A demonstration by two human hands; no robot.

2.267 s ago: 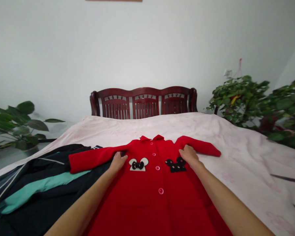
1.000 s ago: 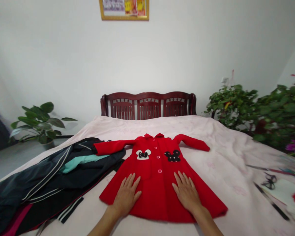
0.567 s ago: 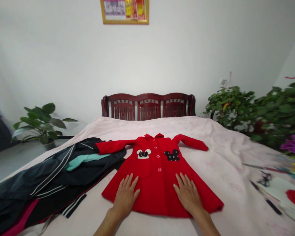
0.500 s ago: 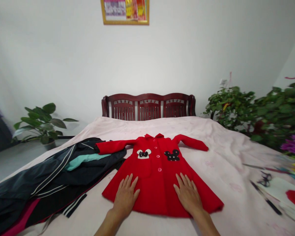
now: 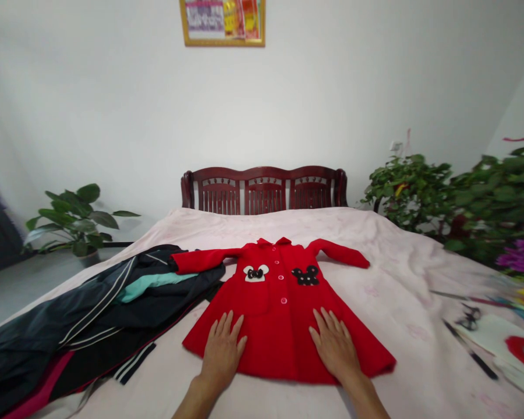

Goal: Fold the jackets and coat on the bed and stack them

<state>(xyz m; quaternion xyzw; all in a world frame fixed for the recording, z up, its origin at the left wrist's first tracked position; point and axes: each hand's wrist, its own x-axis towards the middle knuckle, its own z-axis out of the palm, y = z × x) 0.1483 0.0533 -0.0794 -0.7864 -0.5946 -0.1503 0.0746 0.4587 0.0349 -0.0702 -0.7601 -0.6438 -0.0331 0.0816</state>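
Observation:
A small red coat (image 5: pixel 279 302) with pink buttons and two mouse-head patches lies flat, front up, on the pale pink sheet (image 5: pixel 402 267). Its sleeves spread out to both sides. My left hand (image 5: pixel 222 350) rests palm down on the coat's lower left hem, fingers stretched and slightly apart. On the lower right part of the coat lies my right hand (image 5: pixel 334 345), also flat with spread fingers. Neither hand holds anything.
Dark jackets (image 5: pixel 91 314) with teal and striped trim are piled at the left, under the coat's left sleeve. Scissors (image 5: pixel 469 319), pens and paper lie at the right. A wooden bench back (image 5: pixel 264 189) stands behind, with potted plants (image 5: pixel 445 198) on both sides.
Since 2.3 s ago both hands slid from the coat's chest down to its hem, and the view pulled back. In the last second the hands barely moved.

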